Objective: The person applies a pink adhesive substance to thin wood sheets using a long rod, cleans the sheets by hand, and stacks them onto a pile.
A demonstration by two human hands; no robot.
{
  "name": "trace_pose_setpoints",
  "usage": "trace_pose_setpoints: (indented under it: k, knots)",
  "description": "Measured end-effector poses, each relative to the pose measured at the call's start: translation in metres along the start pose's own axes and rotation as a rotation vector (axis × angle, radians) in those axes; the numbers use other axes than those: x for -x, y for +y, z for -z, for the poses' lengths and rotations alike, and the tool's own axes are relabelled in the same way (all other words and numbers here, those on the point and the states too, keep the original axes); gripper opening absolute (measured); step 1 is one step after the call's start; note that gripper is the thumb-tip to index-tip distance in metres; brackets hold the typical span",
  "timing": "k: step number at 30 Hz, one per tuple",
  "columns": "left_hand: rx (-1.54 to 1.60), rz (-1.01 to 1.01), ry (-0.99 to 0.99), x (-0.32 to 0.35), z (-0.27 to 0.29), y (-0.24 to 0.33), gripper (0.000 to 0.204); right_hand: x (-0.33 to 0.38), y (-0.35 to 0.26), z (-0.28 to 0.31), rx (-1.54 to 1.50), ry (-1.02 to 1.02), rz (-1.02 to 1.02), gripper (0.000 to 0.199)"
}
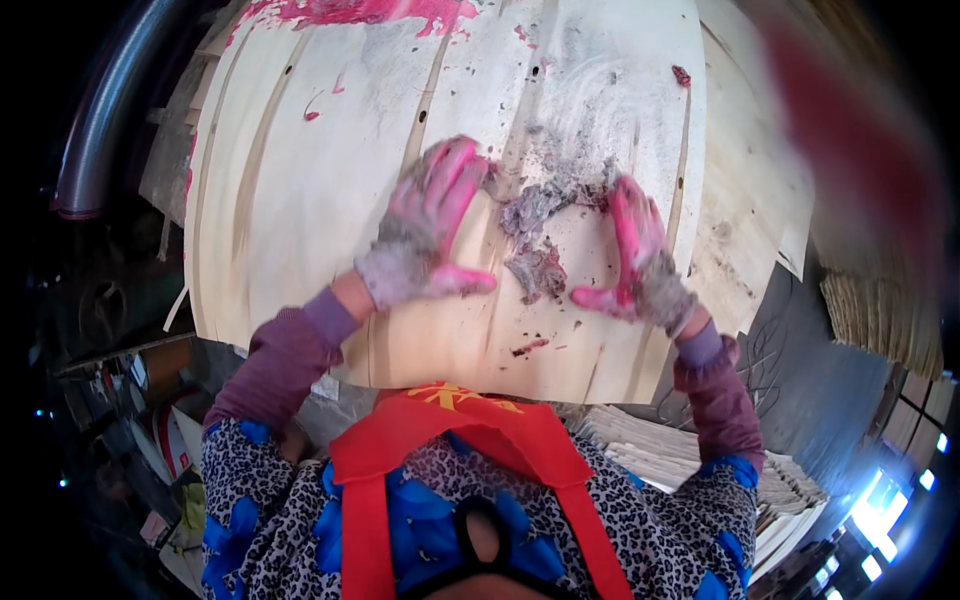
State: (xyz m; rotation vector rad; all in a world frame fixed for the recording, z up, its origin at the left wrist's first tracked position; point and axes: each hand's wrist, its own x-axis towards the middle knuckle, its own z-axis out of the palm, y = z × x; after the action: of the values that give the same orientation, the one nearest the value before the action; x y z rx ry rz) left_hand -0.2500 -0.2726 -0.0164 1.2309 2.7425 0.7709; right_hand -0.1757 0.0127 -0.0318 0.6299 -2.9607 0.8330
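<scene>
Both my hands wear grey work gloves stained pink, and they rest over a pale wood veneer sheet. My left hand has its thumb and fingers spread, its fingertips at the left side of some grey, crumbly debris. On the other side of this debris my right hand is spread too, thumb pointing inward. A second clump of the grey matter lies between the two thumbs. Small dark crumbs are scattered around. Neither hand visibly grips anything.
Pink paint or glue smears the sheet's far edge. More veneer sheets stick out at the right, with stacked veneer beyond. Another stack sits low near my right arm. A silver duct runs at far left. A blurred red shape is at upper right.
</scene>
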Motion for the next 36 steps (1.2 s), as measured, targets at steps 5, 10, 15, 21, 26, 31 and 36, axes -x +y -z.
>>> trace_pose_setpoints:
  k: [5,10,15,21,26,31,36]
  knots:
    - [-0.149,0.092,-0.050,0.028,-0.022,0.032,0.111,0.027,-0.032,-0.050,0.154,0.128,0.016,0.122]
    - [-0.299,0.254,0.128,-0.032,-0.033,0.003,0.110,-0.035,-0.020,-0.042,0.250,0.137,-0.186,0.123]
    - [-0.205,0.192,0.031,-0.049,-0.035,-0.020,0.109,-0.062,-0.003,-0.028,0.032,0.143,-0.129,0.114]
    - [-0.181,0.164,-0.238,-0.094,-0.020,-0.011,0.096,-0.103,-0.002,-0.023,-0.176,-0.030,-0.092,0.099]
    - [0.384,0.133,0.021,-0.093,-0.036,-0.033,0.043,-0.105,0.012,-0.067,-0.333,0.291,0.005,0.070]
    - [0.628,0.140,0.248,-0.079,-0.026,-0.034,0.051,-0.122,-0.039,-0.055,-0.794,0.302,-0.008,0.053]
    - [0.365,0.214,0.510,0.010,0.052,-0.031,0.053,-0.143,-0.141,-0.062,-0.910,0.273,0.103,0.057]
